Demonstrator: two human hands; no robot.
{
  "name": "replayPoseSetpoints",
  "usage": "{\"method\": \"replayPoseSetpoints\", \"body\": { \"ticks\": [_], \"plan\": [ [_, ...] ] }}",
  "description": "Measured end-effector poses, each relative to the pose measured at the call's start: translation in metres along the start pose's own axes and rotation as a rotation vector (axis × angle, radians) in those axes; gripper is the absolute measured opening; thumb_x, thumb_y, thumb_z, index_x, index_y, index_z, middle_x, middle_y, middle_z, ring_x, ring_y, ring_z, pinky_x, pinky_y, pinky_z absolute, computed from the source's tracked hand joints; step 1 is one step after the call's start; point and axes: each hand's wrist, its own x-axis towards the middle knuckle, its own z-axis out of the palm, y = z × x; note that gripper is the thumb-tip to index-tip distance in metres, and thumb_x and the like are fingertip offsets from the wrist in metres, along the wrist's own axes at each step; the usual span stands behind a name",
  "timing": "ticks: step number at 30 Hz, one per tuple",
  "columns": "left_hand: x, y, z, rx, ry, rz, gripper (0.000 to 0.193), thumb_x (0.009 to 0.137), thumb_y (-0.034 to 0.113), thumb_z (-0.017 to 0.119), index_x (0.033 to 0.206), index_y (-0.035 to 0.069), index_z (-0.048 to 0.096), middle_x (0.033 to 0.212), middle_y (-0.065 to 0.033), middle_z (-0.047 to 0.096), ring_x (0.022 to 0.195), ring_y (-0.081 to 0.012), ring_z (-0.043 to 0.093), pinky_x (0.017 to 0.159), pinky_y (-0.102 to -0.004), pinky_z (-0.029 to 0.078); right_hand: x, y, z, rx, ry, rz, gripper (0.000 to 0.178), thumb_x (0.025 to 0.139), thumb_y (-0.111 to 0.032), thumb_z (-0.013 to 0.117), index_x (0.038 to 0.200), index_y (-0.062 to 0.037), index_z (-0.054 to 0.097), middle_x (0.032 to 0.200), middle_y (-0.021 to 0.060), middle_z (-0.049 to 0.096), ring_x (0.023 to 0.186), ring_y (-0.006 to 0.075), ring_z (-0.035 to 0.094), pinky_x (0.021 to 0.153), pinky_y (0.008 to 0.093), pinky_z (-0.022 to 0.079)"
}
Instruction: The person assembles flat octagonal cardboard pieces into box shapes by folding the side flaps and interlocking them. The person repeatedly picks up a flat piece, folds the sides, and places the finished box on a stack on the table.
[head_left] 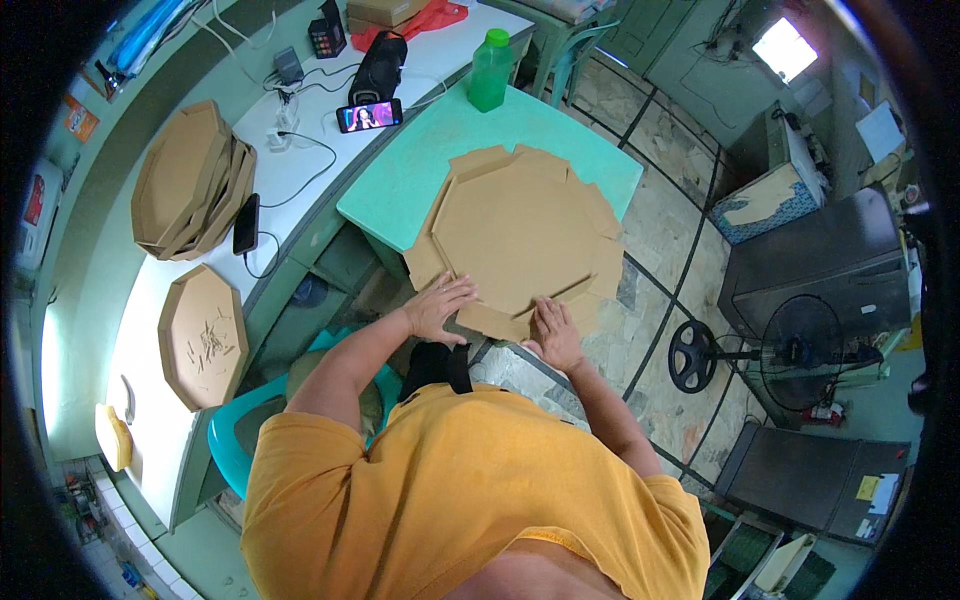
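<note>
A flat brown cardboard box blank (520,230), octagonal with flaps around its rim, lies on a small green table (400,185). My left hand (440,305) presses flat on its near left edge, fingers spread. My right hand (553,335) rests on the near flap, fingers together and pressing down. Neither hand grips anything. My orange shirt fills the lower part of the view.
A green plastic bottle (490,70) stands at the table's far corner. On the long white counter at left lie a stack of folded octagonal boxes (190,185), one open box (203,335), a lit phone (370,116), a dark phone (246,224) and cables. A floor fan (790,350) stands at right.
</note>
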Motion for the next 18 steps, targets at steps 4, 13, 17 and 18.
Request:
{"method": "replayPoseSetpoints", "body": {
  "ticks": [4,13,17,18],
  "plan": [
    [0.012,-0.007,0.008,-0.025,-0.013,-0.064,0.048,0.086,0.038,0.059,0.117,0.001,0.056,0.124,-0.0157,0.055,0.134,-0.0303,0.036,0.113,-0.0553,0.014,0.011,0.009,-0.002,0.012,0.093,-0.038,0.054,0.088,-0.044,0.053,0.108,0.0067,0.058,0.118,0.0195,0.055,0.119,0.0363,0.046,0.109,0.0514,0.025],
    [0.038,-0.013,0.021,-0.327,0.137,-0.503,0.028,0.087,0.034,0.060,0.098,0.009,0.065,0.082,-0.0085,0.063,0.104,-0.0255,0.057,0.111,-0.0514,0.019,0.037,0.008,0.003,0.571,0.043,0.492,0.018,0.088,-0.020,0.059,0.090,-0.0029,0.056,0.085,0.0188,0.064,0.077,0.0356,0.062,0.071,0.0406,0.049],
    [0.032,-0.005,0.034,-0.215,0.317,-0.406,0.033,0.083,0.034,0.065,0.111,0.016,0.063,0.082,-0.0063,0.059,0.100,-0.0253,0.056,0.112,-0.0520,0.018,0.046,0.000,0.010,0.695,0.275,0.518,0.012,0.086,-0.015,0.062,0.092,-0.0051,0.061,0.076,0.0147,0.064,0.066,0.0342,0.062,0.063,0.0418,0.049],
    [0.029,-0.005,0.036,-0.135,0.336,-0.334,0.036,0.082,0.034,0.066,0.113,0.017,0.063,0.083,-0.0055,0.058,0.099,-0.0248,0.056,0.112,-0.0528,0.018,0.046,-0.002,0.009,0.663,0.287,0.487,0.012,0.085,-0.015,0.063,0.093,-0.0062,0.062,0.078,0.0145,0.064,0.068,0.0338,0.062,0.064,0.0420,0.049]
  ]
}}
